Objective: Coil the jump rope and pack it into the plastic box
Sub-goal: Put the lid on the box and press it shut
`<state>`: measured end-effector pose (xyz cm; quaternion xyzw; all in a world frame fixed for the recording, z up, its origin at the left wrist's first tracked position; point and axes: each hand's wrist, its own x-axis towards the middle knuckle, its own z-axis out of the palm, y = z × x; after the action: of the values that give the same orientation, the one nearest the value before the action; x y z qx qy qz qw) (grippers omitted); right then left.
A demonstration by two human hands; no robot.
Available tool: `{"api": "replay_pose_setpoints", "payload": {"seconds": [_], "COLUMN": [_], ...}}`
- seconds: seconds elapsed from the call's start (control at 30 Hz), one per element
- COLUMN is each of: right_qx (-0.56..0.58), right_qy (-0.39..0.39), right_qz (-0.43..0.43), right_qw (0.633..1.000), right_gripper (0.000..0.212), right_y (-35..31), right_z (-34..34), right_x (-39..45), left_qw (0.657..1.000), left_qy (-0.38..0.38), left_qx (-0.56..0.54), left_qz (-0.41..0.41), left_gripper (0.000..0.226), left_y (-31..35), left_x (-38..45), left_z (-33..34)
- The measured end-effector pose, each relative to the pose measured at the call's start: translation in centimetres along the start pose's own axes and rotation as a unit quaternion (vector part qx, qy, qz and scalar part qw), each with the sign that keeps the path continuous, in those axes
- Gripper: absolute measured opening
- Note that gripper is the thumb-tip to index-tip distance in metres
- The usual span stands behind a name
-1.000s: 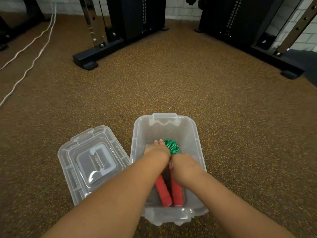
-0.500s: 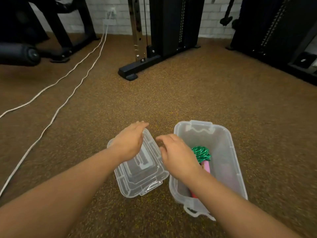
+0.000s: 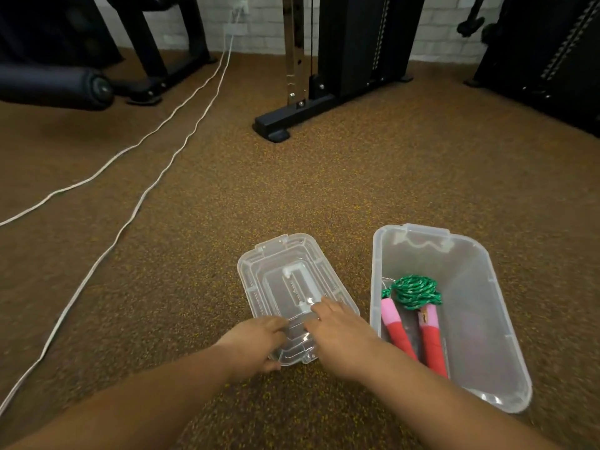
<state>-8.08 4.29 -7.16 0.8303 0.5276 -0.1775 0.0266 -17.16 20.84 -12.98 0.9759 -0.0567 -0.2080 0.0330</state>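
The clear plastic box [image 3: 480, 287] stands open on the floor at the lower right. Inside it lies the jump rope: a green coiled cord [image 3: 415, 290] with two pink and red handles [image 3: 428, 339] side by side. The clear lid [image 3: 285, 274] lies flat on the floor just left of the box. My left hand [image 3: 256, 342] grips the lid's near left corner. My right hand [image 3: 341, 332] rests on the lid's near right edge, fingers curled over it.
Brown speckled gym flooring all around. Two white cables [image 3: 156, 164] run diagonally across the floor on the left. A black weight machine base [image 3: 285, 121] stands ahead, another machine at the far right [image 3: 545, 60], a padded roller [image 3: 55, 86] at the far left.
Both hands left the rope in the box and moved left to the lid. They slid from its far end to its near edge and closed on it. My view turned left.
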Motion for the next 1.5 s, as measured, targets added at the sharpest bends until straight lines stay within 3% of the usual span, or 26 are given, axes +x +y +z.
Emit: {"api": "replay_pose_setpoints", "payload": {"seconds": [0.13, 0.33, 0.53, 0.7, 0.77, 0.8, 0.83, 0.9, 0.93, 1.03, 1.1, 1.17, 1.23, 1.3, 1.4, 1.5], "right_qx": [0.023, 0.040, 0.074, 0.149, 0.165, 0.179, 0.211, 0.307, 0.357, 0.502, 0.613, 0.714, 0.791, 0.835, 0.857, 0.855], "right_qy": [0.009, 0.011, 0.021, 0.179, 0.231, 0.255, 0.276, 0.311, 0.324, 0.367, 0.387, 0.385, 0.370, 0.353, 0.328, 0.309], "right_qz": [0.012, 0.015, 0.019, 0.039, 0.033, 0.030, 0.032, 0.042, 0.048, 0.080, 0.108, 0.127, 0.136, 0.132, 0.114, 0.095], "right_qw": [1.000, 0.999, 0.997, 0.972, 0.958, 0.950, 0.937, 0.898, 0.875, 0.779, 0.680, 0.571, 0.468, 0.401, 0.381, 0.405], "right_gripper": [0.051, 0.053, 0.064, 0.043, 0.032, 0.027, 0.025, 0.024, 0.022, 0.017, 0.018, 0.021, 0.024, 0.027, 0.027, 0.029], "right_y": [0.6, 0.8, 0.9, 1.6, 2.2, 2.5, 2.8, 3.4, 3.8, 5.0, 6.0, 7.1, 8.0, 8.8, 9.9, 11.7], "right_z": [-0.2, -0.2, -0.6, -3.0, -4.0, -4.5, -5.0, -6.0, -6.6, -7.9, -8.3, -8.5, -8.3, -7.8, -7.0, -6.7], "right_x": [0.3, 0.4, 0.4, 0.7, 0.5, 0.3, 0.0, -0.7, -1.0, -1.9, -2.6, -3.5, -4.2, -4.9, -6.4, -8.9], "left_qw": [0.999, 0.993, 0.994, 0.979, 0.956, 0.939, 0.922, 0.887, 0.851, 0.676, 0.572, 0.506, 0.473, 0.469, 0.462, 0.460], "left_qy": [-0.028, -0.048, 0.061, 0.113, 0.145, 0.165, 0.188, 0.250, 0.298, 0.406, 0.372, 0.298, 0.241, 0.208, 0.217, 0.236], "left_qx": [0.040, 0.098, -0.082, -0.159, -0.244, -0.291, -0.324, -0.365, -0.397, -0.530, -0.622, -0.712, -0.790, -0.828, -0.846, -0.841], "left_qz": [0.021, 0.044, -0.032, -0.054, -0.071, -0.084, -0.095, -0.134, -0.169, -0.310, -0.384, -0.384, -0.306, -0.227, -0.156, -0.155], "left_gripper": [0.030, 0.026, 0.013, 0.008, 0.005, 0.009, 0.027, 0.073, 0.087, 0.095, 0.103, 0.115, 0.098, 0.079, 0.045, 0.039], "left_y": [0.2, 0.3, -0.1, -0.6, -0.7, -0.9, -1.5, -2.5, -2.8, -2.4, -1.0, 0.6, 2.6, 4.8, 7.3, 8.1], "left_x": [0.3, -0.2, -1.5, -2.5, -2.7, -2.8, -2.8, -2.7, -2.6, -1.8, -0.8, 0.3, 1.4, 2.5, 4.1, 5.1], "left_z": [-1.0, -0.8, -6.6, -13.6, -15.2, -15.9, -16.3, -17.0, -17.1, -16.6, -16.1, -15.4, -14.9, -15.1, -16.1, -16.8]}}
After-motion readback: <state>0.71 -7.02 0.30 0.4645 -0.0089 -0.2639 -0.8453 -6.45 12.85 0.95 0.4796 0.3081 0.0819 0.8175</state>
